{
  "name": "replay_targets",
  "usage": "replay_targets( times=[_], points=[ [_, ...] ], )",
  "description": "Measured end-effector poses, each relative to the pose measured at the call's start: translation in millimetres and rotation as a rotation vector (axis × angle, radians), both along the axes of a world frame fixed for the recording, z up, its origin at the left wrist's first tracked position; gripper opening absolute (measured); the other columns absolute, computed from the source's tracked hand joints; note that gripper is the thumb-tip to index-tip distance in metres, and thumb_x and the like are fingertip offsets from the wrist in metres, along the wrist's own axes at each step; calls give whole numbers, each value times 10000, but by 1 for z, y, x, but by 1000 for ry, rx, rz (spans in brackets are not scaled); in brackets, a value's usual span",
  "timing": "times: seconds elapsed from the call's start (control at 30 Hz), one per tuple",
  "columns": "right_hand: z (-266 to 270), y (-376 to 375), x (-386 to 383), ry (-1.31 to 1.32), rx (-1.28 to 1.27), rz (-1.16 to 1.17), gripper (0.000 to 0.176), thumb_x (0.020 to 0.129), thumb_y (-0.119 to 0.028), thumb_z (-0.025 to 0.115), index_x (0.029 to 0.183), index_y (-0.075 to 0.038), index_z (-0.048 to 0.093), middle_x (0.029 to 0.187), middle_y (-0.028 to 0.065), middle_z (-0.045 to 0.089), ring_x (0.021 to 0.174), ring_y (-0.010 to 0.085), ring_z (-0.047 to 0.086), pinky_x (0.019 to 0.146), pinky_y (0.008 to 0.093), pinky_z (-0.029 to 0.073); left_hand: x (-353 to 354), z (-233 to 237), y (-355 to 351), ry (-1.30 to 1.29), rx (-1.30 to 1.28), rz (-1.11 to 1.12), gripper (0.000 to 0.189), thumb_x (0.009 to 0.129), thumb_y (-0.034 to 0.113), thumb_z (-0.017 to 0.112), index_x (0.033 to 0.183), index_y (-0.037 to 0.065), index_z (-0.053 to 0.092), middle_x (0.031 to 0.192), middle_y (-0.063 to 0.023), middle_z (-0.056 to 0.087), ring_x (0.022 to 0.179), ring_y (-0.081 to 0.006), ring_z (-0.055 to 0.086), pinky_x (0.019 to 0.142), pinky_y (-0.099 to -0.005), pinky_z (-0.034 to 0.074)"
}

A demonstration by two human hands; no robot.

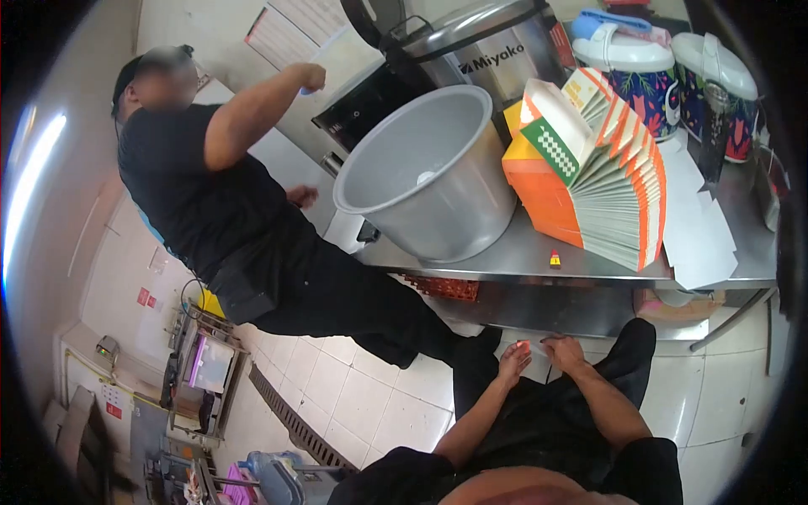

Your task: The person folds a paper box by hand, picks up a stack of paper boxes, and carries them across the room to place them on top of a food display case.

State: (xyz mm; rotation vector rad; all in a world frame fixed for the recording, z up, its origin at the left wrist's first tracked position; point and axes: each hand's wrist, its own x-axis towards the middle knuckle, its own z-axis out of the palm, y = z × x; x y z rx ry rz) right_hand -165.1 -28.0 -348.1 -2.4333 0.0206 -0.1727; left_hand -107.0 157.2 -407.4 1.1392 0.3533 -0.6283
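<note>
My left hand (513, 365) is over my lap with its fingers curled. A small orange-red thing (523, 346) shows at its fingertips, too small to name. Close beside it, my right hand (566, 353) has its fingers bent together in a pinch. Something pale and thin seems to lie between the two hands, but I cannot make out what it is. Both hands are below the front edge of the steel table (505, 268). On that table stand a large grey metal pot (429, 185) and a fanned stack of folded orange-and-white cartons (602, 189).
A person in black (227, 194) stands at the left, one arm raised. Behind the pot is a Miyako rice cooker (497, 55) with patterned lidded jugs (631, 71) to its right. White paper sheets (699, 231) hang over the table edge. A floor drain grate (295, 417) runs across the tiles.
</note>
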Motion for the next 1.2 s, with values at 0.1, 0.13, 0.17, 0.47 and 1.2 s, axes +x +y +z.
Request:
replay_targets(
  times=[0.1, 0.13, 0.17, 0.47, 1.2],
  points=[
    [2, 3, 3, 6, 79, -34, 216, 857, -260, 625, 960, -87, 700, 891, 166, 685, 794, 336, 665, 707, 424, 517, -1, -14, 2, -41, -4, 27, 189, 862, 148, 673, 1040, 163, 611, 1084, 23, 634, 956, -111, 591, 817, -296, 476],
    [1, 4, 3, 11, 178, -100, 204, 851, -244, 636, 948, -77, 699, 877, 169, 684, 789, 326, 667, 698, 413, 515, -3, -14, 1, -84, 5, 2, 180, 859, 135, 676, 1028, 161, 618, 1072, 26, 636, 949, -106, 587, 807, -291, 473],
    [0, 5, 5, 14, 274, -167, 192, 845, -228, 646, 936, -67, 698, 863, 172, 683, 784, 316, 669, 690, 402, 513, -3, -14, 0, -130, 13, -23, 171, 857, 123, 679, 1015, 159, 625, 1060, 29, 637, 943, -100, 583, 798, -287, 469],
    [10, 15, -1, -181, 410, -126, 164, 816, -164, 695, 885, -16, 687, 895, 141, 672, 768, 255, 667, 676, 337, 517, -10, 1, -13, -97, -78, -84, 211, 869, 108, 686, 1072, 115, 631, 970, 41, 595, 895, -69, 560, 768, -240, 461],
    [15, 34, -10, -388, -68, -3, 166, 805, -149, 669, 957, -83, 668, 988, 26, 651, 818, 237, 662, 671, 382, 547, -15, -7, -14, -361, -26, -45, 128, 890, 82, 644, 948, -32, 650, 900, -48, 654, 842, -115, 622, 809, -262, 513]
  ],
)
